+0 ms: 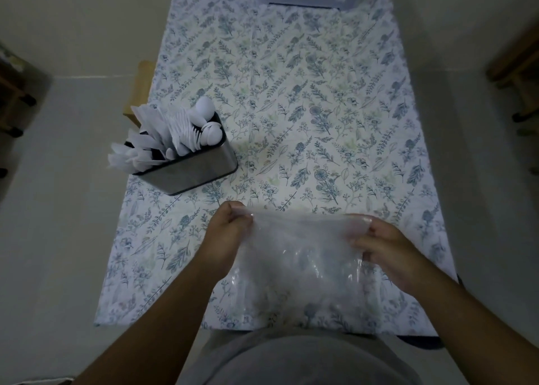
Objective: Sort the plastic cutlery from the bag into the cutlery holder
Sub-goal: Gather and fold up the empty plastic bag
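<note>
The left hand's fingers [237, 214] are curling round the far left corner of the clear plastic bag [300, 256], and the right hand's fingers [363, 240] are pinching its far right corner, so both hands are gripping the bag's upper edge and stretching it between them. The left hand [227, 230] and right hand [388, 253] are holding the bag just above the near end of the surface [291, 107], which is wearing a leaf-printed cloth. The bag is looking limp and see-through; whether any cutlery is lying inside it cannot be told.

Well apart, off to the far left, the metal cutlery holder [189, 169] is standing upright, already packed with white plastic cutlery [186, 131]: spoons, forks and knives leaning out over its rim.

The risk, as I judge it: if a stray piece is hiding in the folds, shaking or crumpling the bag could be flinging it onto the floor. Pushing more into the crowded holder could be tipping leaning pieces out.
</note>
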Available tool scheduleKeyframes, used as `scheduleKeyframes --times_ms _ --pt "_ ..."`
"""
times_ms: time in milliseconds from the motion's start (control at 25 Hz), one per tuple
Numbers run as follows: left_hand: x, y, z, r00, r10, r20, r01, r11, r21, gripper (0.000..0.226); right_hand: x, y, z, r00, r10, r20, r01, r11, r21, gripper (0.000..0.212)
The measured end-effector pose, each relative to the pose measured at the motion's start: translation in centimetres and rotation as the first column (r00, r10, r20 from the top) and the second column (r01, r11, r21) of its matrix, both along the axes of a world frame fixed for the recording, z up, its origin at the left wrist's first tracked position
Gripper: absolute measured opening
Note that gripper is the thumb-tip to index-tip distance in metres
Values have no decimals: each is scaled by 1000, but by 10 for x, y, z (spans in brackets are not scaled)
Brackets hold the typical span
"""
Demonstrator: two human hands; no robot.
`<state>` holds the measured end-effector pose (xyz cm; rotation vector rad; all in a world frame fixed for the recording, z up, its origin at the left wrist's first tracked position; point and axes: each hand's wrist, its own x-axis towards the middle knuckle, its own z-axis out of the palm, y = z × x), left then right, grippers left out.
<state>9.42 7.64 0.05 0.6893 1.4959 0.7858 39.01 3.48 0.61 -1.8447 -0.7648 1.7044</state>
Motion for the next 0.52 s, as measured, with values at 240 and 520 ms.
scheduleKeyframes --times_ms 240,520 --pt "50 -5 13 853 52 -519 115 952 285 33 21 -27 19 985 -169 -17 170 981 92 34" --pt "225 -22 6 241 -704 -669 965 244 91 46 89 -97 40 858 -507 83 440 809 389 44"
